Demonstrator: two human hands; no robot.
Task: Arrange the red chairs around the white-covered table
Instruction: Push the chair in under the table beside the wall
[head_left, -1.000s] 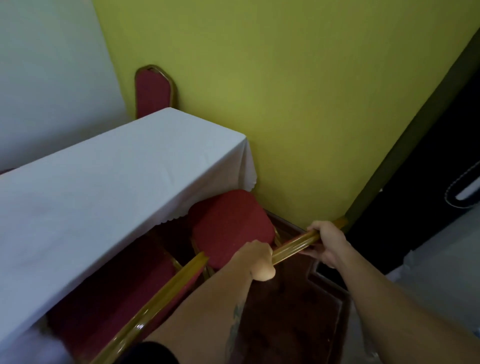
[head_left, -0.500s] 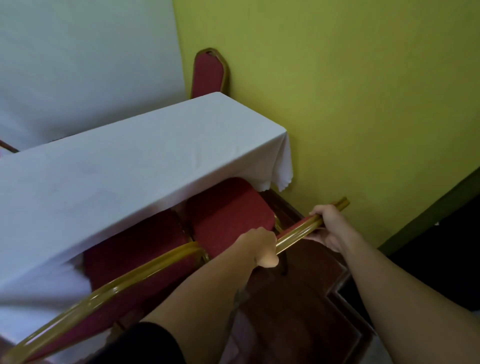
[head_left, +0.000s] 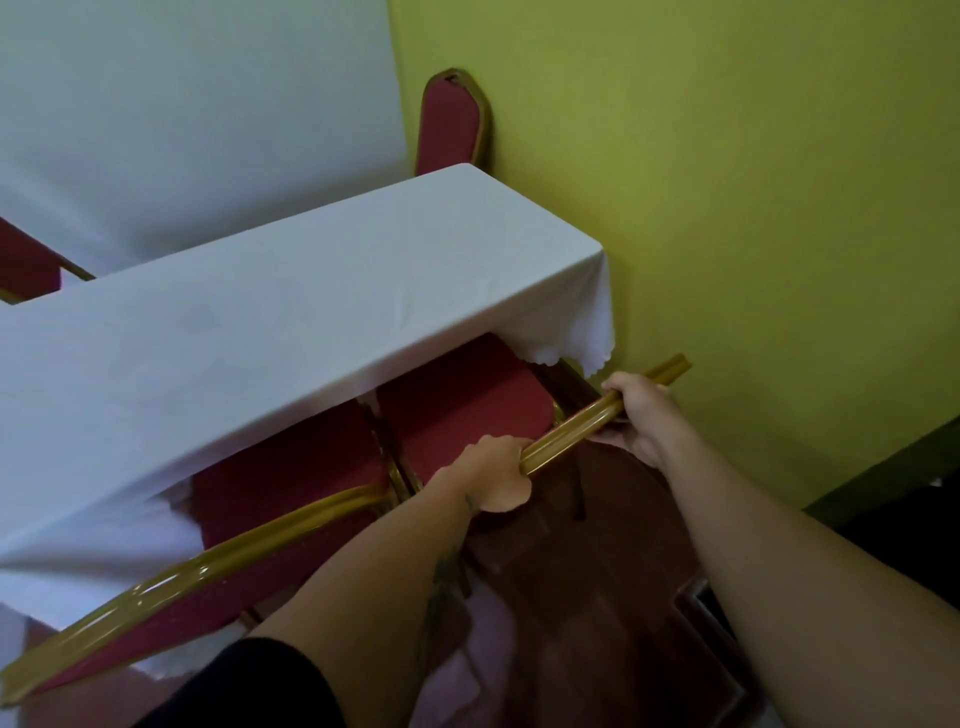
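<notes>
Both hands wrap chair top rail: left hand (head_left: 491, 470), right hand (head_left: 641, 410), fingers curled tight. Chair (head_left: 462, 410) seat partly under table (head_left: 291, 312), near wall. Push straight, evenly; avoid snagging cloth hem, neighbouring chair.

You see a matt white cloth (head_left: 291, 312) on the table, smooth with a scalloped edge. The chair (head_left: 457, 405) has matt red fabric and a glossy gold metal frame (head_left: 566, 431). The wall (head_left: 753, 208) looks matt.
</notes>
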